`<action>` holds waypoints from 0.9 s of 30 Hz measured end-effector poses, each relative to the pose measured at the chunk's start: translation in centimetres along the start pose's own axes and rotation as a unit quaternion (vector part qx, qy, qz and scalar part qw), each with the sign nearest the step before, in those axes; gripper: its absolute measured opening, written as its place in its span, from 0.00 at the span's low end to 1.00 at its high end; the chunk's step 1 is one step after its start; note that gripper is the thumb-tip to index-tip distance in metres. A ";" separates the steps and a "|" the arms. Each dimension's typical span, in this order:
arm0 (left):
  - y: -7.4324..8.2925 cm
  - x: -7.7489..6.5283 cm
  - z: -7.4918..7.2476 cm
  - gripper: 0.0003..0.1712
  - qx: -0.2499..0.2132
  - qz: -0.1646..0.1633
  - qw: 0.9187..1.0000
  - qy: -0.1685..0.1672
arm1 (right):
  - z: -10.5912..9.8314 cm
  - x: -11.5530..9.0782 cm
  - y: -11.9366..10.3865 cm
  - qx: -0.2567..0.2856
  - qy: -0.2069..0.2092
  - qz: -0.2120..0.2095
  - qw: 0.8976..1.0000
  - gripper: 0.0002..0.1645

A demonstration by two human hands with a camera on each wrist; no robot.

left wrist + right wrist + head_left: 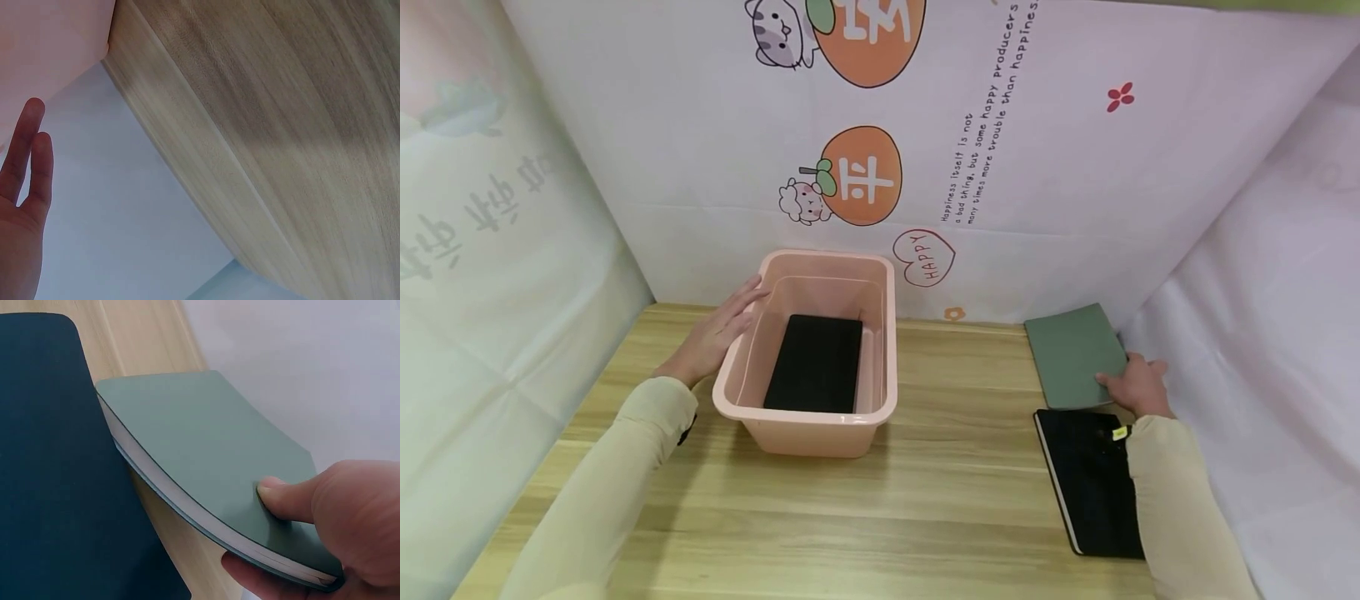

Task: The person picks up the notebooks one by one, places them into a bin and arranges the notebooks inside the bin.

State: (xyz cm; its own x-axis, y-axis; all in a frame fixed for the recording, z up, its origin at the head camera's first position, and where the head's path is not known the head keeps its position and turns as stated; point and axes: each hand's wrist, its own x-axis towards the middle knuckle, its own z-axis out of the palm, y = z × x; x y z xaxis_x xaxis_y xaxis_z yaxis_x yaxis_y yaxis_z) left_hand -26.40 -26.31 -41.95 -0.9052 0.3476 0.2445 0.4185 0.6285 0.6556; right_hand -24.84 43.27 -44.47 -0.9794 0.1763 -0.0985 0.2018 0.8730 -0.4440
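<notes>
One black book (814, 364) in the pink bin (812, 437), two books outside: apparently partway.
Head view: the left hand (709, 335) rests, fingers straight, against the bin's rim; a dark notebook (1090, 492) waits on the tabletop (955, 467). Left wrist view: two fingers extended. Right wrist view: the right hand (365, 522) pinches the green notebook (194, 437), not yet in the bin.

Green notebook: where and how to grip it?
Likely the right edge, from the right, thumb on top and fingers beneath, as the right hand pinches it: the green notebook is thin, and a black notebook crowds its near edge.
</notes>
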 end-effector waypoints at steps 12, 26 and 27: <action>-0.2 0.0 0.0 0.28 -0.009 0.005 1.000 0.000 | -0.8 0.0 -0.5 -0.001 0.018 -0.036 0.999 0.38; 0.2 0.0 0.0 0.28 -0.005 0.006 1.000 0.005 | -0.9 0.0 -0.9 0.063 0.026 -0.020 0.997 0.36; 0.1 -0.1 0.1 0.28 -0.004 0.006 1.000 0.006 | -0.8 -0.1 -1.0 0.075 0.027 -0.017 0.997 0.36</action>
State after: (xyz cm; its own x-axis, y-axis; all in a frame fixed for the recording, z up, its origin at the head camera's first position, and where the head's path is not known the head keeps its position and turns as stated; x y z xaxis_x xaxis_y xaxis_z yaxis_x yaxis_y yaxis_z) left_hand -26.28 -26.21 -41.91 -0.9008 0.3469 0.2611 0.4290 0.6188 0.6580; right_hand -24.94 42.75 -43.30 -0.9838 0.1759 -0.0349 0.1638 0.8022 -0.5741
